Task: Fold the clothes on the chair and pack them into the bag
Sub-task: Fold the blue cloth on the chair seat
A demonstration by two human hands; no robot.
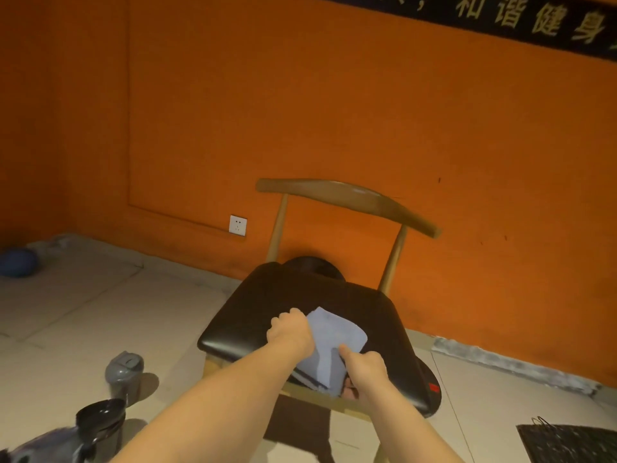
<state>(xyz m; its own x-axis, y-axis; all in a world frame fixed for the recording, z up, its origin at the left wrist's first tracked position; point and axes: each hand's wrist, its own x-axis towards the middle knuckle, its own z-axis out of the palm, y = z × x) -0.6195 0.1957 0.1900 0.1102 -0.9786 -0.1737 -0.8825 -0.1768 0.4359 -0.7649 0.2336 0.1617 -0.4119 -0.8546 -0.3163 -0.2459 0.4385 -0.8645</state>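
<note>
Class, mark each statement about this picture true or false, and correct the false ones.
1. The left hand and the right hand both grip the blue cloth. True.
2. The blue cloth lies on the floor. False: it lies on the chair's black seat.
3. The wall is green. False: it is orange.
4. The black bag is on the floor, apart from the blue cloth. True.
</note>
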